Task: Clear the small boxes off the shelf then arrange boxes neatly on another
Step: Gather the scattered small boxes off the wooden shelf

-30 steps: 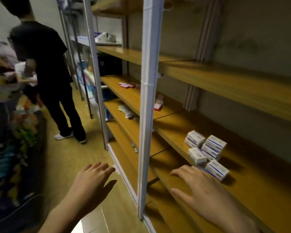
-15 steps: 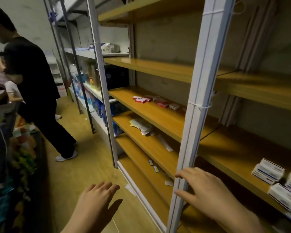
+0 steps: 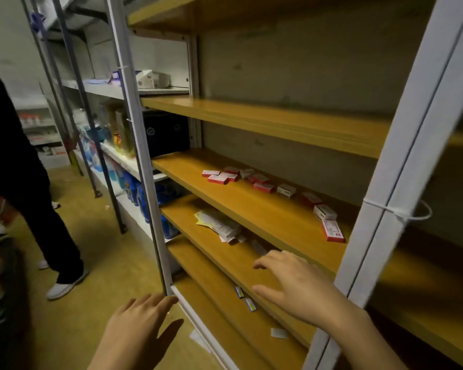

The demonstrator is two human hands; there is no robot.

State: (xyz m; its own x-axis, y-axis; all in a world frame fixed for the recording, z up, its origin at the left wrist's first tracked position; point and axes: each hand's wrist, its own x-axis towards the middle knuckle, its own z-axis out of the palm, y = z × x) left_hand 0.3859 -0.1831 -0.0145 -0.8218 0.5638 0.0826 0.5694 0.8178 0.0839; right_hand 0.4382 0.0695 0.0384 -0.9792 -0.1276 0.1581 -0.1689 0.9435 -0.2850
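Several small red-and-white boxes lie scattered along a yellow wooden shelf in the middle of the rack; one red box lies near the shelf's front edge at the right. My right hand reaches forward with spread fingers, just below and in front of that shelf's front edge, holding nothing. Lower left, my left hand hovers over the floor with straight fingers, empty, beside the rack's base.
A white metal upright with a cable tie stands right of my right hand, another upright to the left. Loose papers lie on the shelf below. A person in black stands in the aisle at left.
The view has swung left along the rack: the white-and-blue boxes have left the frame and the red boxes are now central. My right hand has passed left of the white upright.
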